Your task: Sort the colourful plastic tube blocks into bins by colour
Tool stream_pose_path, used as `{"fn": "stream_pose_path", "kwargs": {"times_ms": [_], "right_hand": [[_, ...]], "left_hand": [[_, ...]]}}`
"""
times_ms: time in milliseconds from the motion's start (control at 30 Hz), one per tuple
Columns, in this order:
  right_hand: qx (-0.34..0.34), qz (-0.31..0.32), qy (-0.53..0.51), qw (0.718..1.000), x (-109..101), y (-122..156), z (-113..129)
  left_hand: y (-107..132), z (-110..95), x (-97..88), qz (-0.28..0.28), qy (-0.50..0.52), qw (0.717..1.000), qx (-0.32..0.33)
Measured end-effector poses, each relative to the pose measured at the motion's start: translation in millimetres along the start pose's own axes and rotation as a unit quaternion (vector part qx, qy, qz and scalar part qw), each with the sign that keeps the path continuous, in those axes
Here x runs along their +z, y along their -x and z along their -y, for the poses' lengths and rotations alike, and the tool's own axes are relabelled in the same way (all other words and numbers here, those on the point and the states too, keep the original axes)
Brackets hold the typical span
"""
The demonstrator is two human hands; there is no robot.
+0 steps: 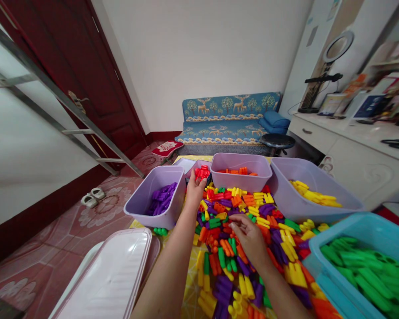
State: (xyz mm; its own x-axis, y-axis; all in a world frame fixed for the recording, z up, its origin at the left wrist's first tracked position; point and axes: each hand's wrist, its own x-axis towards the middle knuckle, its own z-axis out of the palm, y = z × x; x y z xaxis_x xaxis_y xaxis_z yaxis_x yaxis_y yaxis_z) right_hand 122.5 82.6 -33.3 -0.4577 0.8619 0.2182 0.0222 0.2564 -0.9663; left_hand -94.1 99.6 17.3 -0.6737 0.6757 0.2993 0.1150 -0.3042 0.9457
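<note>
My left hand (pixel 195 188) reaches over the near side of a small lilac bin (pixel 197 165) with red plastic pieces (pixel 202 172) in it. Its fingers and thumb are apart, and I see nothing held in them. Low over a mixed heap of tube-shaped plastic building pieces (pixel 222 257) is my right hand (pixel 249 235), fingers bent and thumb apart from them. No piece shows in its grasp, though the palm side is partly hidden. The heap mixes red, orange, yellow, green and purple pieces on a yellow patterned cloth (pixel 191 290).
Around the heap stand lilac bins of purple (pixel 162 198), orange (pixel 241 171) and yellow pieces (pixel 314 195), and a turquoise bin (pixel 329 230) of green pieces. A pale lid (pixel 109 270) lies at left. Beyond are a ladder (pixel 66 102), a sofa (pixel 222 126) and a stool (pixel 277 141).
</note>
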Motion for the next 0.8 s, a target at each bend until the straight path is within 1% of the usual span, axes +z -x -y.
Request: {"fn": "stream_pose_path", "kwargs": {"times_ms": [33, 100, 167, 233, 300, 367, 433, 467, 500, 533, 600, 700, 800], "right_hand": [[-0.002, 0.001, 0.004, 1.000, -0.2, 0.2, -0.3], [-0.008, 0.003, 0.013, 1.000, -0.7, 0.7, -0.4], [-0.013, 0.003, 0.015, 1.000, -0.9, 1.0, 0.2], [-0.017, 0.001, 0.014, 1.000, -0.8, 1.0, 1.0], [-0.021, 0.000, 0.013, 1.000, -0.5, 0.8, 1.2], [-0.023, 0.004, 0.014, 1.000, -0.4, 0.7, 0.5], [-0.021, 0.010, 0.015, 1.000, -0.6, 0.9, -0.6], [-0.020, 0.013, 0.014, 1.000, -0.8, 1.1, -1.0], [-0.020, 0.014, 0.015, 1.000, -1.0, 1.3, -1.4], [-0.020, 0.015, 0.016, 1.000, -1.2, 1.4, -1.7], [-0.024, 0.013, 0.019, 0.999, -1.5, 1.4, -2.0], [-0.032, 0.010, 0.023, 0.999, -1.7, 0.9, -2.2], [-0.032, 0.009, 0.018, 0.999, -1.7, 0.5, -1.6]], "left_hand": [[-2.9, 3.6, 0.8, 0.007, -0.012, 1.000, 0.003], [2.5, 13.8, 1.1, 0.025, -0.058, 0.998, 0.010], [18.2, 25.4, 0.4, 0.060, -0.134, 0.988, 0.054], [36.3, 34.3, 0.1, 0.121, -0.203, 0.968, 0.084], [50.3, 37.0, 1.3, 0.188, -0.276, 0.937, 0.100], [57.2, 33.5, 4.1, 0.239, -0.365, 0.893, 0.111], [58.8, 26.3, 7.0, 0.264, -0.444, 0.848, 0.117], [58.7, 22.6, 8.0, 0.269, -0.469, 0.833, 0.116], [58.6, 19.4, 8.6, 0.271, -0.482, 0.825, 0.114], [58.9, 16.8, 8.6, 0.274, -0.486, 0.822, 0.114], [60.9, 14.0, 6.8, 0.278, -0.473, 0.828, 0.120], [67.3, 13.5, 1.3, 0.287, -0.428, 0.847, 0.130], [74.9, 12.1, -3.5, 0.295, -0.379, 0.868, 0.126]]}}
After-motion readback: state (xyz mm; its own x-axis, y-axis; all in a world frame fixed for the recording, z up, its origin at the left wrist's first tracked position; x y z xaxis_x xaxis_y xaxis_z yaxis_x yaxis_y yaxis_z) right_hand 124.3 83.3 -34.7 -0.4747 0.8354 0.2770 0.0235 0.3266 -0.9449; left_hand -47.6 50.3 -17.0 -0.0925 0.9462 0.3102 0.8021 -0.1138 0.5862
